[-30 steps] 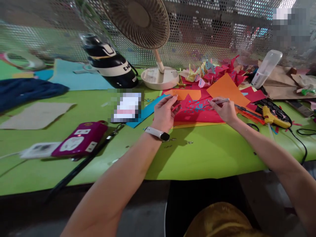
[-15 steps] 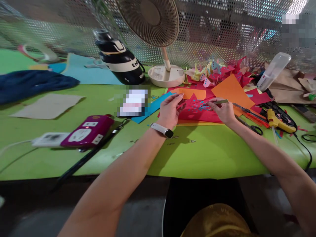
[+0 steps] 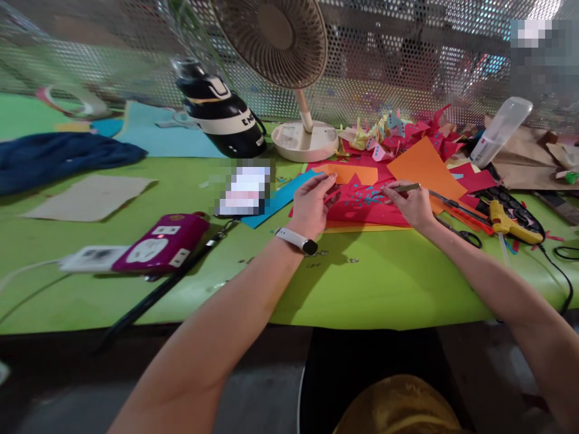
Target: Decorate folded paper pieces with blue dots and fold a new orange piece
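My left hand (image 3: 311,204), with a pale band on its wrist, pinches a small red paper piece (image 3: 333,196) whose outline partly blends into the red sheet (image 3: 357,216) below. Small blue bits (image 3: 368,195) lie scattered on that sheet, just right of the piece. In my right hand (image 3: 414,208), closed fingers grip slim olive tweezers (image 3: 409,187), their tips directed left toward the blue bits. Whether a bit is between the tips is too small to tell. Behind the hands lies an orange paper strip (image 3: 357,175).
Scissors (image 3: 468,239), a yellow glue gun (image 3: 510,224) and orange paper (image 3: 425,172) lie to the right. Folded paper shapes (image 3: 393,135) pile up behind. A fan (image 3: 304,141), a tilted black bottle (image 3: 226,120), a phone (image 3: 245,190) and a purple power block (image 3: 160,241) stand leftward.
Little differs: the view shifts slightly. My right hand and the tweezers have moved a touch to the right and down, while my left hand keeps its pinch.
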`<state>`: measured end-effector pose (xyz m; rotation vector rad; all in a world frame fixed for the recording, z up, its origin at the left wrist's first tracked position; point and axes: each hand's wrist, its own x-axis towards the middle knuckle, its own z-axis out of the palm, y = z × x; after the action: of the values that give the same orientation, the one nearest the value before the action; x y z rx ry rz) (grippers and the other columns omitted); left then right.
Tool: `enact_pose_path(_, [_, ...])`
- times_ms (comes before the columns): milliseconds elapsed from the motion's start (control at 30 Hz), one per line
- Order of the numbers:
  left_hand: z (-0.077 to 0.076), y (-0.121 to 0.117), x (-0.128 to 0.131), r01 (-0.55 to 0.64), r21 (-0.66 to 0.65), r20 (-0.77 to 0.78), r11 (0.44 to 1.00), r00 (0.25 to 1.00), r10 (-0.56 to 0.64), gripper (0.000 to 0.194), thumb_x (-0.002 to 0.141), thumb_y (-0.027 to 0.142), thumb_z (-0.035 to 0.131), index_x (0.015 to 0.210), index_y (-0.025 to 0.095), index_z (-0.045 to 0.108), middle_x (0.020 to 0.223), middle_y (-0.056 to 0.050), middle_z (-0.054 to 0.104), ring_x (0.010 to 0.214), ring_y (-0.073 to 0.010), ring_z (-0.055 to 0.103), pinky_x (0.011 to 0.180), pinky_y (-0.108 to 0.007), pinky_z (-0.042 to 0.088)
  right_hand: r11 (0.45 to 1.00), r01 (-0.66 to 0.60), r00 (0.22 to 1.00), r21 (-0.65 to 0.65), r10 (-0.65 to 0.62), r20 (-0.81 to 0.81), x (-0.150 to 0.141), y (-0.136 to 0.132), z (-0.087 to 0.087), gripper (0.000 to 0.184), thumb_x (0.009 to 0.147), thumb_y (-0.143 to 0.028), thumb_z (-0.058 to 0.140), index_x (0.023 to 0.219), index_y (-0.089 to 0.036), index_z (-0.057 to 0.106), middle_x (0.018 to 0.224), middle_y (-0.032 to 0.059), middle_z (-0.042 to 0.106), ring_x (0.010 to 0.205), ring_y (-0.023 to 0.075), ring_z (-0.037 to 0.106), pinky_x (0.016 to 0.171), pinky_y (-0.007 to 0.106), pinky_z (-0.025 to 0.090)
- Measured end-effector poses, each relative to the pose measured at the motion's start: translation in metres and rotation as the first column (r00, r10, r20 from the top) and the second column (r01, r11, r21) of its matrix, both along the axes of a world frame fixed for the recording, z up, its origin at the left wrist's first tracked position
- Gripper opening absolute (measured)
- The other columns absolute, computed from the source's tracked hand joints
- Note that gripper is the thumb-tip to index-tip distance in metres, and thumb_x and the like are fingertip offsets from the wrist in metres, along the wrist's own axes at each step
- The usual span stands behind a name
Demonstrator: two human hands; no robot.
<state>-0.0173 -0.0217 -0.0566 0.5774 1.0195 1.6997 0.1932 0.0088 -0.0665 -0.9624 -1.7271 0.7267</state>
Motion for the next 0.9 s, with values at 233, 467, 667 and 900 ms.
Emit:
enact_pose_path(233, [-0.001, 0.000, 0.000, -0.012, -0.001, -0.016, 1.000, 1.000, 0.012, 0.018, 0.066, 0.017, 0.083, 0.073, 0.021, 0.067, 0.073, 0.002, 0.072, 0.069, -0.0141, 0.070, 0.062, -0.024, 0.053, 0.999, -0.031, 0.999, -0.034, 0.033, 0.036, -0.001, 0.001, -0.004, 0.032, 0.086, -0.052, 0.065, 0.082, -0.021, 0.068, 0.072, 0.0008, 0.073, 0.063, 0.0170, 0.073, 0.061, 0.028, 0.059])
enact_pose_path(467, [0.000, 0.000, 0.001, -0.008, -0.007, -0.003, 1.000, 1.000, 0.008, 0.016, 0.068, 0.016, 0.081, 0.073, 0.020, 0.067, 0.073, 0.001, 0.072, 0.068, -0.0137, 0.070, 0.060, -0.023, 0.052, 0.999, 0.007, 1.000, 0.042, -0.008, 0.028, 0.002, 0.002, -0.003, 0.033, 0.086, -0.052, 0.065, 0.083, -0.020, 0.070, 0.073, 0.0025, 0.073, 0.064, 0.0173, 0.072, 0.061, 0.028, 0.058])
enact_pose_path(667, [-0.001, 0.000, 0.001, -0.012, 0.003, -0.008, 1.000, 1.000, 0.012, 0.015, 0.068, 0.015, 0.081, 0.073, 0.020, 0.068, 0.074, 0.001, 0.072, 0.066, -0.0122, 0.068, 0.060, -0.022, 0.052, 1.000, 0.010, 1.000, 0.023, -0.011, 0.009, 0.002, -0.002, 0.001, 0.038, 0.084, -0.056, 0.066, 0.084, -0.019, 0.072, 0.075, 0.0030, 0.074, 0.065, 0.0167, 0.072, 0.060, 0.027, 0.059])
enact_pose_path(900, [0.000, -0.001, 0.002, -0.011, -0.009, -0.011, 1.000, 1.000, 0.011, 0.017, 0.068, 0.016, 0.083, 0.072, 0.020, 0.067, 0.073, 0.001, 0.071, 0.064, -0.0111, 0.067, 0.061, -0.022, 0.053, 0.999, -0.007, 1.000, 0.033, 0.008, -0.026, 0.004, -0.017, 0.016, 0.037, 0.083, -0.056, 0.068, 0.082, -0.020, 0.072, 0.074, 0.0026, 0.073, 0.064, 0.0177, 0.073, 0.058, 0.027, 0.059])
